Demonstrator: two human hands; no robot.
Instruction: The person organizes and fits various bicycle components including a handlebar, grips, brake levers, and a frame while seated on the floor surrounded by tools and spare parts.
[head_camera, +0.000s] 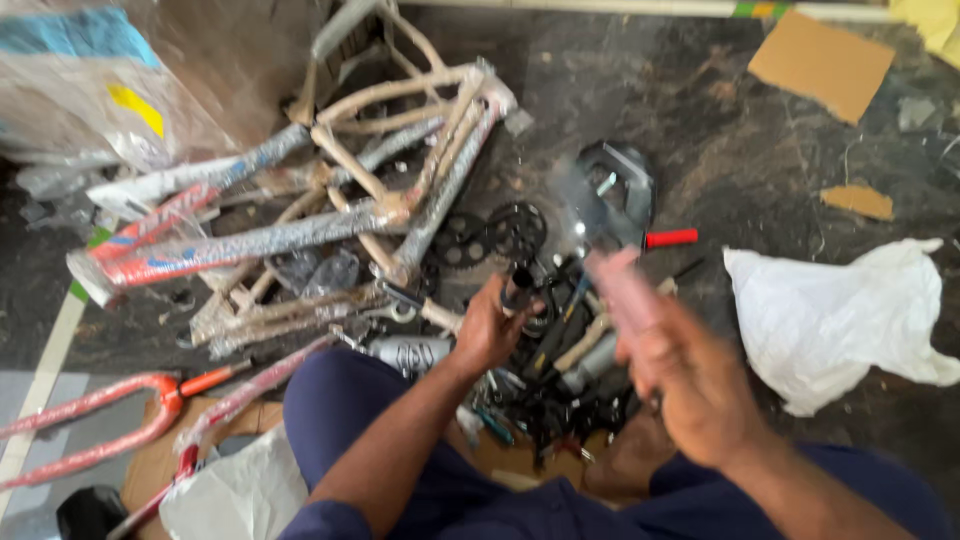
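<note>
A clear plastic bag (90, 90) at the far-left corner of the floor (740, 150) holds blue and yellow packets, too blurred to identify. A white plastic bag (830, 320) lies crumpled near the right edge; its contents cannot be seen. The left hand (490, 325) has its grip closed around a short dark tube (520, 285), held upright over a heap of bicycle parts (560, 380) at the middle of the floor. The right hand (690, 380) is motion-blurred, its grip clamped on a pinkish cylindrical piece (625, 290) above the same heap. Wrapped bicycle frames (380, 190) lie stacked to the left, a chainring (490, 235) beside them. A red fork (90, 425) lies at the near-left corner, cardboard scraps (820, 60) at the far-right.
</note>
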